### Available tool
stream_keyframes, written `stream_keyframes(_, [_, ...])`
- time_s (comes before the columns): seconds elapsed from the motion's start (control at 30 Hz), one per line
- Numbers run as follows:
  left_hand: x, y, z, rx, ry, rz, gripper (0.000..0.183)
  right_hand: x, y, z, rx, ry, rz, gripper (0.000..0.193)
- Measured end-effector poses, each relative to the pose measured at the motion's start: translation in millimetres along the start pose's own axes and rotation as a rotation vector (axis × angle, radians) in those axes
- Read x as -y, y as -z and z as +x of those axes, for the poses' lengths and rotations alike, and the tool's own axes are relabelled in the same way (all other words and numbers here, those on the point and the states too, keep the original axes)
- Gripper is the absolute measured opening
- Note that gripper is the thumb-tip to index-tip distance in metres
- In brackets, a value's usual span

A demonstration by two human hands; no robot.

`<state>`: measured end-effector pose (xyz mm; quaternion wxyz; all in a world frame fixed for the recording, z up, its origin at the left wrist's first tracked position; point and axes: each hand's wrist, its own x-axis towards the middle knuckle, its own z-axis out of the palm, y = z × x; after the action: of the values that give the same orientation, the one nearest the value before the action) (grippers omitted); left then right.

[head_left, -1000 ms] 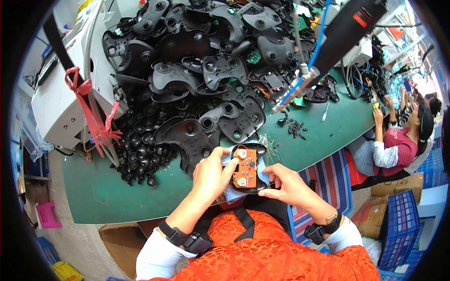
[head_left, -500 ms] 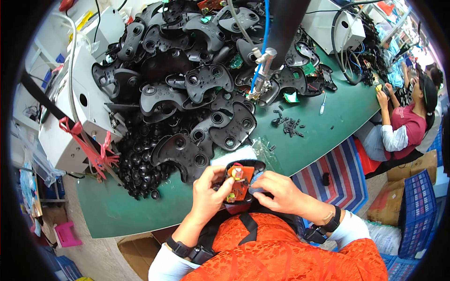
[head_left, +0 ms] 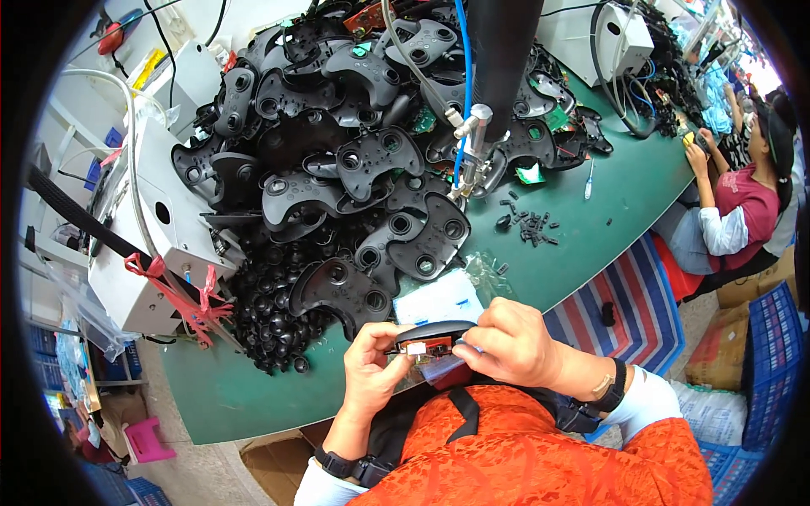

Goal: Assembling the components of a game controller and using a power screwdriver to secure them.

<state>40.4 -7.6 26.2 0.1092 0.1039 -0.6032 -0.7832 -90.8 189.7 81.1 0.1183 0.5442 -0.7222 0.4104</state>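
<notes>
Close in front of me, a black game controller shell (head_left: 434,330) is tipped so its edge faces me. An orange-red circuit board (head_left: 440,345) with a pale part on it shows inside the shell. My left hand (head_left: 372,361) grips the left end between thumb and fingers. At the other end, the fingers of my right hand (head_left: 509,344) are closed on the shell. Something bluish shows at those right fingertips, too little of it to name. Just beyond the hands lie a white sheet (head_left: 437,296) and a clear plastic bag (head_left: 487,280).
Piled controller shells (head_left: 354,169) cover the far table, beside a heap of round black caps (head_left: 278,291). Small black pieces (head_left: 537,229) and a screwdriver (head_left: 589,180) lie rightward. A metal tool (head_left: 475,148) hangs from hoses beside a dark post. A person (head_left: 742,198) sits at right.
The controller shell has tipped from showing its board face-on to nearly edge-on. My right hand has moved up onto the shell's right end. The whole view has shifted slightly.
</notes>
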Motion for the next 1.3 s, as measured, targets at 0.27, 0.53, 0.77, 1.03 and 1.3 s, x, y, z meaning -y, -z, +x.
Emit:
stream_keyframes(0.27, [0, 1, -4, 0.036, -0.028, -0.081, 0.034, 6, -7, 9, -0.006, 0.129, -0.072, 0.029])
stream_keyframes(0.53, [-4, -3, -1, 0.035, -0.191, 0.432, 0.040, 11, -7, 16, 0.023, 0.031, -0.068, 0.029])
stream_keyframes(0.77, [-12, -9, 10, 0.059, -0.255, 0.417, 0.038, 4, -9, 17, 0.030, -0.085, 0.038, 0.018])
stream_keyframes(1.03, [3, -11, 17, 0.073, 0.010, 0.135, 0.040, -9, -24, 21, 0.026, -0.313, 0.047, 0.010])
stream_keyframes(1.3, [11, -8, 17, 0.021, 0.072, -0.118, 0.042, -14, -30, 21, 0.027, -0.425, 0.072, 0.009])
